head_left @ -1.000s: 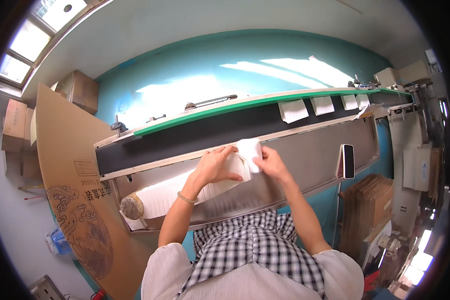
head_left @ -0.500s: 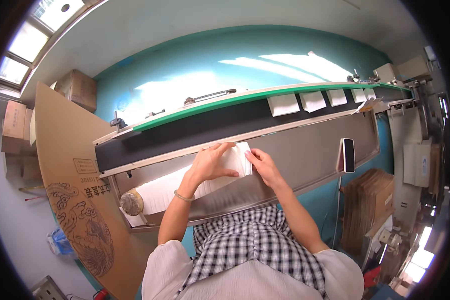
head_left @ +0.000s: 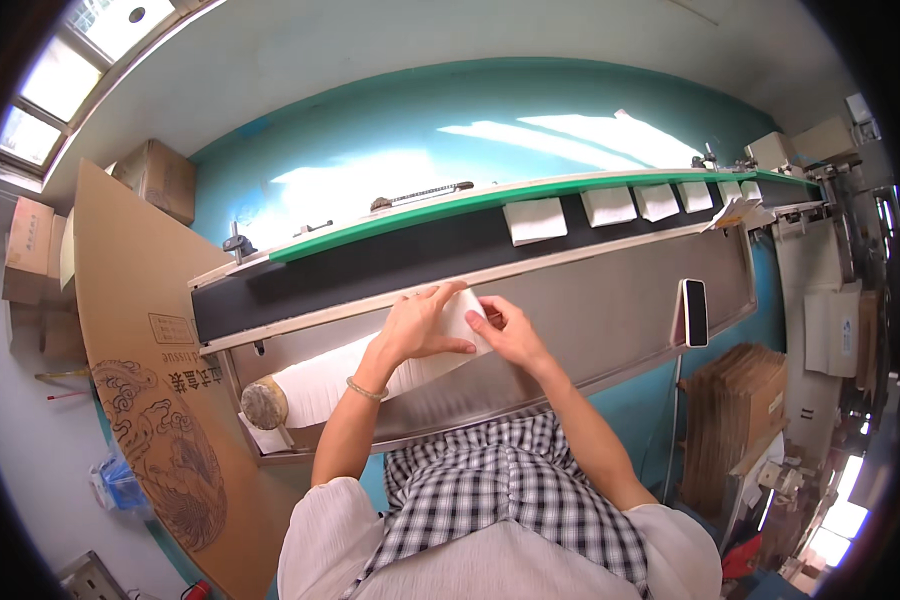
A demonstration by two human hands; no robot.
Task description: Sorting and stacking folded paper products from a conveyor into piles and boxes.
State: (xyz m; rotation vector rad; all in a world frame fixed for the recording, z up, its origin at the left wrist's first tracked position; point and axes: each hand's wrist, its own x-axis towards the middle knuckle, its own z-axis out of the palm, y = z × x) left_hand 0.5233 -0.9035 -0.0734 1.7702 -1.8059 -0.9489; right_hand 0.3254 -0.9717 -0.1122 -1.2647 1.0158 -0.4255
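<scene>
A long row of white folded tissues [head_left: 330, 385] lies on the grey metal tray in front of me. My left hand [head_left: 422, 325] curves over the row near its right end, thumb on the near side and fingers on the far side. At that end my right hand [head_left: 511, 332] grips the outermost white tissue stack [head_left: 463, 318], thumb against its face; the fingers behind it are partly hidden. A round, stone-like block [head_left: 264, 403] stands against the row's left end.
Beyond the metal tray [head_left: 610, 290], a black conveyor belt [head_left: 390, 262] carries several white tissue stacks [head_left: 535, 221] along a green rail [head_left: 420, 215]. A phone [head_left: 695, 313] stands at the tray's right. A large cardboard sheet [head_left: 140, 330] leans at left; stacked cardboard [head_left: 735, 415] stands at right.
The tissue stacks on the belt have moved left. My right hand has shifted slightly left, closer to my left hand, and the tissue end between them now sits tilted.
</scene>
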